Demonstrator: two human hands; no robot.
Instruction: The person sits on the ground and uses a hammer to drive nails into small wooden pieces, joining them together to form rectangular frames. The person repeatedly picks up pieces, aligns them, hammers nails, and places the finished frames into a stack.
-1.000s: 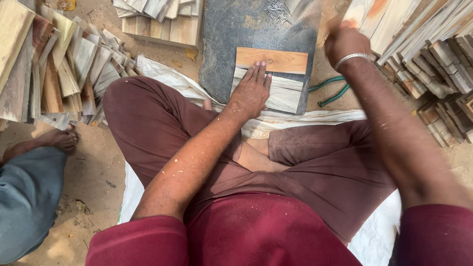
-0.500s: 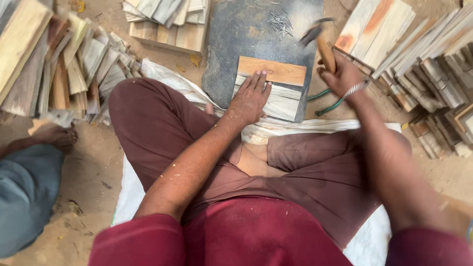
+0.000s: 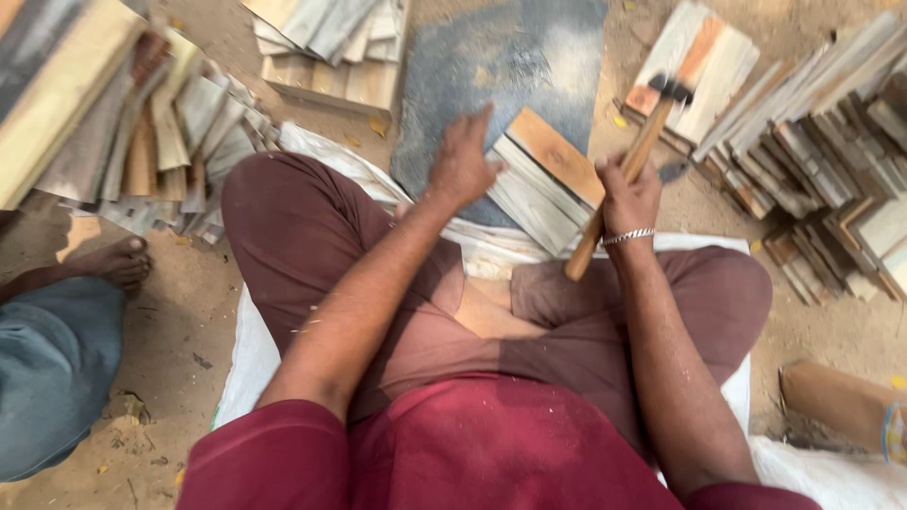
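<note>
Where the person sits cross-legged on a white sack (image 3: 255, 349) spread over the sandy ground, a small stack of wooden slats (image 3: 543, 184) lies in front of the knees, resting partly on a dark grey slab (image 3: 501, 66) dusted with sawdust; the top slat is orange-brown, the ones under it pale grey. The left hand (image 3: 461, 162) hovers at the near left edge of that stack, its fingers loosely curled and half open, gripping nothing that I can see; whether the fingertips touch the wood I cannot tell. Just to the right, the right hand (image 3: 628, 196), with a silver bracelet at the wrist, has its fingers wrapped tight round the wooden handle of a hammer (image 3: 628, 170), held tilted so that the dark metal head points up and away to the right and the handle's butt pokes down toward the lap. The hammer head is above the ground beside the slab, clear of the stack. Beyond the slab, at the top, sits a low pile of pale boards (image 3: 340, 47). To the right lie many more bundled slats (image 3: 812, 142) in rows, and a brown block (image 3: 836, 401) lies near the right knee. On the left a big loose heap of grey and tan offcuts (image 3: 123, 132) spreads out, and below it another person's bare foot (image 3: 113, 263) and blue-grey trouser leg (image 3: 47, 378) rest on the sand.
</note>
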